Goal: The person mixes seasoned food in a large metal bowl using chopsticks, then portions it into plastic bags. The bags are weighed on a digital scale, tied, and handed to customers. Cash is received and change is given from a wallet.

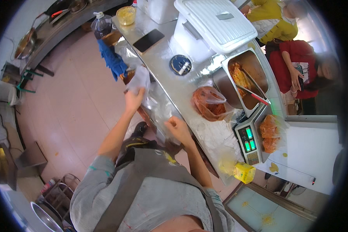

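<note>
My left hand [134, 100] grips a whitish translucent plastic bag [140, 78] beside the near edge of the steel counter [168, 84]. Closer to my body, my right hand [178, 129] is curled with its fingers drawn in; whether thin film sits between them cannot be told. Crinkled clear plastic [158, 101] lies below the counter edge, between the two hands. On the counter beyond them rests a knotted clear bag of reddish-orange food [210, 104]. A steel pan [259, 65] behind it holds red-sauced food and tongs [256, 95] with a red grip.
A digital scale [249, 145] carries bagged orange food [269, 134]. Near it stands a yellow container [243, 173]. Farther left are a white lidded bin [197, 37], a phone [148, 40] and blue gloves [111, 59]. Two people [300, 65] are beyond the counter.
</note>
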A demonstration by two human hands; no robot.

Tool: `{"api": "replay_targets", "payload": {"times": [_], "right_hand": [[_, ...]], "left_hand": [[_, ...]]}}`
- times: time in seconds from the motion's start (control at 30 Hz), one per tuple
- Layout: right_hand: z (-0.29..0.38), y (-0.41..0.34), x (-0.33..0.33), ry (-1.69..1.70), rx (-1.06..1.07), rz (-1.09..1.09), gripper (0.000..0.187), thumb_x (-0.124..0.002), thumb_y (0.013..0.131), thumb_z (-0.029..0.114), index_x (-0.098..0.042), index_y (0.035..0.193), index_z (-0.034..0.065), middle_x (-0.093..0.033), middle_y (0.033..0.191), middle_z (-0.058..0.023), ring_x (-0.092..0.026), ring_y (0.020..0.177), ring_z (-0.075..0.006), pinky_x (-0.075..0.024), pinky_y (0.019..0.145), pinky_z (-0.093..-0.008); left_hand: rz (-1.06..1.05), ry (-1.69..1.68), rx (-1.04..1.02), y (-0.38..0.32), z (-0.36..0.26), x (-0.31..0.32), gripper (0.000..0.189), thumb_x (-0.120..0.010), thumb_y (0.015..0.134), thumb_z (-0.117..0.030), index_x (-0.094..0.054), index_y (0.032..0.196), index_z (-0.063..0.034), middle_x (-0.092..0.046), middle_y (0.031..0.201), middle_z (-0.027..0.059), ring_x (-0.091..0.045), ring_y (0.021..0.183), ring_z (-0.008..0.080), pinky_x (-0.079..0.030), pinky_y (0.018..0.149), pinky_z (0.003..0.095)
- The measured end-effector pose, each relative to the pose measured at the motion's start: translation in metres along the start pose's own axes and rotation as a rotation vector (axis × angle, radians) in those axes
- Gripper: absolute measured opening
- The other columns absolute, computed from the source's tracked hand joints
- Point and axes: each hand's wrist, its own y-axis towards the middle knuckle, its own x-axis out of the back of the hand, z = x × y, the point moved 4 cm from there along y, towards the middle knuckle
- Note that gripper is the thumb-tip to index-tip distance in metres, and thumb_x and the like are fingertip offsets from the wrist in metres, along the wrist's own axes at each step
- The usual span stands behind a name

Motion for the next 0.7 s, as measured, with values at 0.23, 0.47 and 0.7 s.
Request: {"api": "replay_targets", "payload": {"times": [0.23,0.47,0.7], "right_hand": [[-0.020,0.098,-0.104,-0.455,0.277,-0.291,0.048,-0.061,0.081,0.035,-0.050,0.121,0.0098,-0.050,0.124,-0.0172,-0.048,0.110,-0.0361,-0.0385,0.092,-0.0478],[-0.045,0.120,-0.121,-0.550,0.039,-0.331,0.032,-0.052,0.086,0.027,-0.059,0.110,0.0071,-0.054,0.116,-0.0168,-0.051,0.104,-0.0380,-0.0413,0.089,-0.0474],[-0.016,0.062,-0.114,0.793,-0.463,-0.015,0.052,-0.042,0.093,0.050,-0.060,0.091,0.0008,-0.062,0.096,-0.0094,-0.056,0.094,-0.0198,-0.0428,0.082,-0.0300]], "left_hand": [[-0.097,-0.733,0.585,-0.068,0.026,0.050,0.034,-0.060,0.088,-0.017,-0.054,0.115,0.0025,-0.060,0.103,0.0088,-0.059,0.088,0.0142,-0.050,0.065,0.0332],[-0.186,-0.729,0.592,-0.086,0.011,0.121,0.029,-0.060,0.088,-0.014,-0.054,0.113,-0.0013,-0.059,0.103,0.0053,-0.059,0.091,0.0154,-0.053,0.075,0.0339],[0.116,-1.165,0.738,-0.089,-0.012,0.121,0.027,-0.060,0.088,-0.008,-0.051,0.114,-0.0072,-0.058,0.102,0.0052,-0.059,0.094,0.0174,-0.053,0.074,0.0337]]}}
